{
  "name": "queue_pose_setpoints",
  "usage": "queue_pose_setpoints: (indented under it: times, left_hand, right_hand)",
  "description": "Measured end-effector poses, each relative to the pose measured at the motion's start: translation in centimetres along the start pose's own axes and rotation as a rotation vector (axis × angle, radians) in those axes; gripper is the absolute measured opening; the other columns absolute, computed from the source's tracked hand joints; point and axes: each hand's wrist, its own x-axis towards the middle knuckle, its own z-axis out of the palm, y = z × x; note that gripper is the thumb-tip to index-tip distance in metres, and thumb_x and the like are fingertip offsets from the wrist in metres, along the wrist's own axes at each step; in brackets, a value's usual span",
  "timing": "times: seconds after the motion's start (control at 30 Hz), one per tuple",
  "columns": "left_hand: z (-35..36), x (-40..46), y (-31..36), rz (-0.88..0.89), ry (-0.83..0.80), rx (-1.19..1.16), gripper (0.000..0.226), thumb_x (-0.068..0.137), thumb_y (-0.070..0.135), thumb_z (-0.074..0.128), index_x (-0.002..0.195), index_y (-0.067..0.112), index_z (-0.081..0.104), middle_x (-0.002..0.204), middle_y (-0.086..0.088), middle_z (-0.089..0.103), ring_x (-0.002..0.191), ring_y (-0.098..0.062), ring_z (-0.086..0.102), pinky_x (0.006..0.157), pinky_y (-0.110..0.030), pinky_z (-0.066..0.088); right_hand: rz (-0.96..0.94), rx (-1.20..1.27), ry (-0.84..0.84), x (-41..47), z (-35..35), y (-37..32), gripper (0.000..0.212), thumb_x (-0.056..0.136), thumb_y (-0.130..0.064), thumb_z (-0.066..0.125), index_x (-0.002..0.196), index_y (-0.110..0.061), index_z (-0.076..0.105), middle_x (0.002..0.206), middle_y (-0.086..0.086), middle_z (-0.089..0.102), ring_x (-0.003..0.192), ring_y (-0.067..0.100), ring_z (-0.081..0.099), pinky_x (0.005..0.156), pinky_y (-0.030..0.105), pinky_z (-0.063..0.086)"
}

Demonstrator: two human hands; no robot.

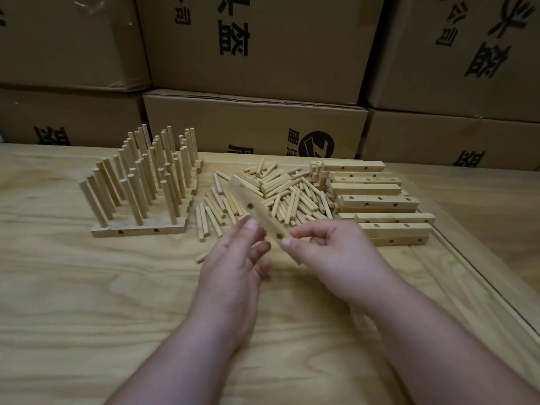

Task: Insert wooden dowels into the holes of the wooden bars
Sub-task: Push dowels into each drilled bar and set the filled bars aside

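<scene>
Blurred wooden bar (257, 211), seemingly pinched by right hand (330, 252).

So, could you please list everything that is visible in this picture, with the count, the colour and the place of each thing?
wooden bar in hand: one, pale wood, blurred, held above the table centre
finished bars with dowels: several, too many to count, pale wood, left on the table
loose dowels: a pile, pale wood, centre
empty bars: a stack, pale wood, holes visible, right
table: one, light wood grain
cardboard boxes: several, brown, black print, stacked behind the table
left hand: fingers fairly straight, beside the held bar
right hand: its grip pinches the bar's near end
</scene>
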Motion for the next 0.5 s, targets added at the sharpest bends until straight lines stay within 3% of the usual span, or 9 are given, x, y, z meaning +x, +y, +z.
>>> queue_pose_setpoints:
  times: [0.07,0.1,0.17,0.23,0.33,0.4,0.5]
  left_hand:
    - [0.1,-0.3,-0.1,0.035,-0.005,0.040,0.030,0.087,0.033,0.066,0.112,0.017,0.072,0.097,-0.005,0.076,0.089,-0.019,0.069,0.076,-0.035,0.048]
    - [0.2,-0.4,0.0,0.051,0.030,0.032,0.025,0.089,0.032,0.066,0.108,0.017,0.073,0.095,-0.006,0.076,0.088,-0.019,0.070,0.075,-0.035,0.048]
    - [0.3,-0.4,0.3,0.063,0.117,-0.038,0.021,0.094,0.034,0.062,0.102,0.017,0.073,0.086,-0.003,0.075,0.076,-0.015,0.070,0.064,-0.031,0.052]
    - [0.3,-0.2,0.8,0.032,0.196,-0.136,0.027,0.101,0.039,0.053,0.100,0.017,0.069,0.071,0.001,0.070,0.058,-0.011,0.064,0.051,-0.025,0.049]
    - [0.0,0.1,1.2,-0.025,0.249,-0.257,0.033,0.105,0.042,0.046,0.098,0.019,0.067,0.060,0.003,0.051,0.047,-0.010,0.045,0.048,-0.025,0.038]
    - [-0.2,0.3,1.2,-0.046,0.246,-0.299,0.033,0.105,0.042,0.045,0.097,0.018,0.066,0.059,0.003,0.048,0.047,-0.011,0.041,0.049,-0.026,0.035]
    - [-0.3,0.5,1.1,-0.062,0.230,-0.331,0.032,0.104,0.042,0.045,0.095,0.018,0.064,0.059,0.002,0.046,0.047,-0.011,0.039,0.048,-0.026,0.034]
  right_hand:
    - [-0.063,0.034,-0.018,-0.2,1.1,0.0,0.014,0.082,-0.042,0.079,0.088,-0.029,0.076,0.052,-0.009,0.054,0.044,0.008,0.044,0.044,0.022,0.037]
    - [-0.100,0.055,-0.005,-0.4,1.6,0.2,0.013,0.084,-0.042,0.077,0.087,-0.029,0.076,0.054,-0.005,0.059,0.046,0.013,0.048,0.043,0.026,0.040]
    - [-0.164,0.079,0.075,-0.5,2.2,0.9,0.017,0.091,-0.044,0.069,0.085,-0.029,0.075,0.071,0.004,0.071,0.066,0.021,0.063,0.059,0.034,0.049]
    - [-0.171,-0.014,0.154,0.0,2.8,1.9,0.020,0.094,-0.040,0.065,0.079,-0.028,0.071,0.075,-0.003,0.070,0.071,0.011,0.063,0.062,0.031,0.050]
    - [-0.140,-0.239,0.201,1.6,3.4,2.7,0.012,0.090,-0.035,0.064,0.079,-0.038,0.066,0.078,-0.019,0.066,0.075,-0.004,0.059,0.062,0.021,0.045]
    - [-0.120,-0.328,0.226,2.7,3.9,3.0,0.008,0.087,-0.043,0.061,0.082,-0.038,0.066,0.076,-0.019,0.064,0.070,-0.003,0.058,0.058,0.024,0.045]
    - [-0.097,-0.444,0.266,3.9,4.6,3.3,0.023,0.082,-0.059,0.054,0.079,-0.038,0.063,0.069,-0.019,0.062,0.061,-0.002,0.056,0.053,0.024,0.040]
